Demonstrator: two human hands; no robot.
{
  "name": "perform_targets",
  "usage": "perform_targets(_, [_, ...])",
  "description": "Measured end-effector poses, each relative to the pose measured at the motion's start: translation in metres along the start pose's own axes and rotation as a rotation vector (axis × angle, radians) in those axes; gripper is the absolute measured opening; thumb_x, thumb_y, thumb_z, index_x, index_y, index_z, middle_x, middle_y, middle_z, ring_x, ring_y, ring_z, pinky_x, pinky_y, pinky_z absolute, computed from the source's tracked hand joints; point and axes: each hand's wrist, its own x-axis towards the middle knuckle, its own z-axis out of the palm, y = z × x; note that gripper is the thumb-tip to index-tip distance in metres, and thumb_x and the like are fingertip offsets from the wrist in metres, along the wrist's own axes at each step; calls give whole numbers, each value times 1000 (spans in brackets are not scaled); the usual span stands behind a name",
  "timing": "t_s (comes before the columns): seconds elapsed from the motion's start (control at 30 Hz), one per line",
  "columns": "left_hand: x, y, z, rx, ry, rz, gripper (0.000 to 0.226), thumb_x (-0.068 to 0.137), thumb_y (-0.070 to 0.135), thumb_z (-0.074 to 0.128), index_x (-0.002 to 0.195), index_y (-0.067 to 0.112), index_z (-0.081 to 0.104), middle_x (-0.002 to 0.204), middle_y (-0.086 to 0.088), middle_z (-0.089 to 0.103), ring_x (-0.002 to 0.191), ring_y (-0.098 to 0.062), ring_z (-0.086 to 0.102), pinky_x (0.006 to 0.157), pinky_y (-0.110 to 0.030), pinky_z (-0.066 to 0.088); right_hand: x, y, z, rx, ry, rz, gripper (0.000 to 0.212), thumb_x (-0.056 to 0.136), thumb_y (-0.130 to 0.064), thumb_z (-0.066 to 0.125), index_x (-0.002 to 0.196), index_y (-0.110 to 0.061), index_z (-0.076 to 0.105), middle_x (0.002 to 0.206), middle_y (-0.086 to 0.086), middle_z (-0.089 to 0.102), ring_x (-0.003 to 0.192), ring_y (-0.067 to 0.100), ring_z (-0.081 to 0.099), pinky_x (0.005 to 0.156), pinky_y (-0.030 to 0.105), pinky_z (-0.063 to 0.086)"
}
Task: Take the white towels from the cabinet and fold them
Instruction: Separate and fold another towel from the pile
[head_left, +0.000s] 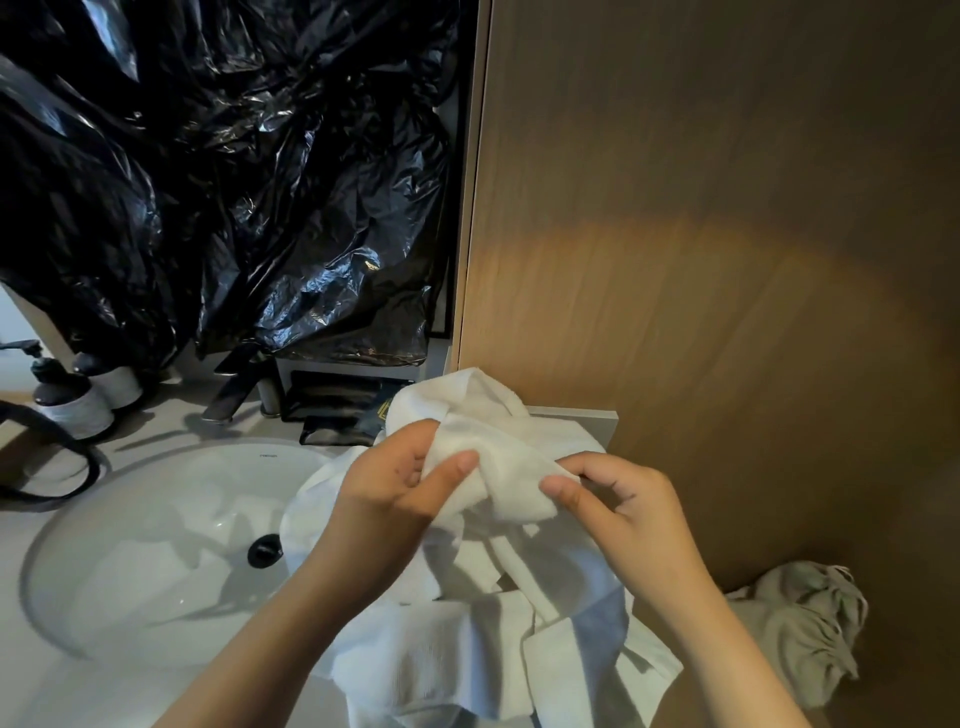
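Head view. I am watching both hands working one towel (498, 457), held up over the right end of the table (156, 423), between the sink (130, 561) and the wood cabinet (727, 234).

- Left hand (395, 483) is pinching a bunched edge between thumb and fingers.
- Right hand (628, 509) is pinching the same edge just beside it, fingers curled.
- The towel's lower part is draping onto more white cloth heaped below.

Step, as I am judging it: the towels are out and folding is only starting, with the hands hunting for a corner. The next move is calling for the hands to spread along the edge, pull it taut and find flat room.

The sink bowl is showing only its drain (265, 551). The towel is lapping its right rim, not lying inside.

A grey cloth (805, 623) is sitting crumpled at far right. I cannot tell what it is lying on.
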Motion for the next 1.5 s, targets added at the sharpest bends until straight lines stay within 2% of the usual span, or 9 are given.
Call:
perform_targets(0.13, [2, 5, -13, -218, 149, -48, 18, 97, 14, 53, 87, 3, 62, 65, 3, 61, 59, -5, 56, 53, -14, 44, 1, 14, -15, -112, -42, 62, 14, 82, -36, 70, 80, -24, 75, 82, -11, 70, 85, 12, 65, 80, 39, 54])
perform_targets(0.27, [6, -5, -26, 13, 154, 15, 26, 99, 25, 52, 80, 10, 61, 64, 5, 59, 61, -9, 53, 56, -18, 42, -10, 28, -15, -199, -138, 93, 15, 85, -38, 67, 79, -25, 73, 82, -14, 68, 85, 9, 63, 95, 31, 46])
perform_targets(0.37, [8, -24, -29, 379, 147, 30, 21, 92, 32, 46, 88, 21, 63, 79, 8, 65, 76, -10, 57, 70, -29, 45, -14, 21, -6, -133, -42, 65, 15, 92, -32, 63, 79, -26, 66, 81, -8, 64, 81, 15, 61, 75, 33, 51])
perform_targets(0.47, [5, -26, -20, 506, 179, 105, 31, 94, 12, 48, 120, 24, 61, 113, 8, 61, 95, 1, 48, 85, -2, 31, -14, 7, 2, -155, 32, -35, 18, 96, -35, 58, 79, -30, 62, 80, -9, 62, 76, 18, 58, 66, 33, 46])
perform_targets(0.67, [-7, -20, 3, 426, -134, 192, 47, 73, 70, 60, 110, 41, 64, 105, 27, 61, 106, 8, 53, 83, -2, 37, -9, -2, 16, -36, 95, -46, 14, 93, -17, 64, 80, -21, 68, 79, -14, 65, 80, 9, 61, 68, 17, 42])
perform_targets(0.87, [0, -29, 14, 314, -264, 239, 53, 75, 64, 63, 121, 38, 61, 123, 29, 59, 120, 5, 52, 98, -6, 35, -9, -7, 12, 79, 96, -32, 13, 92, -11, 66, 81, -17, 71, 75, -19, 63, 74, 2, 59, 68, 10, 38])
perform_targets(1.07, [3, -21, 23, 245, -278, 201, 18, 86, 27, 72, 100, 38, 70, 90, 18, 67, 95, -7, 62, 82, -8, 40, -11, -6, 8, 114, 84, -35, 10, 89, -17, 70, 81, -14, 75, 77, -13, 68, 76, 5, 62, 69, 10, 40])
perform_targets(1.2, [2, -21, 25, 270, -306, 109, 3, 89, 30, 67, 88, 31, 69, 72, 13, 59, 78, -9, 58, 71, -15, 42, -12, -7, 6, 107, 49, -48, 10, 88, -13, 71, 79, -14, 75, 72, -20, 64, 73, 2, 60, 68, 9, 38])
perform_targets(1.5, [7, -1, 4, 204, -63, 140, 18, 90, 26, 66, 72, 26, 64, 64, 8, 58, 66, -6, 54, 61, -10, 38, -11, 26, -7, -119, -3, 29, 10, 93, -26, 64, 86, -25, 70, 81, -15, 63, 77, 12, 60, 66, 24, 47])
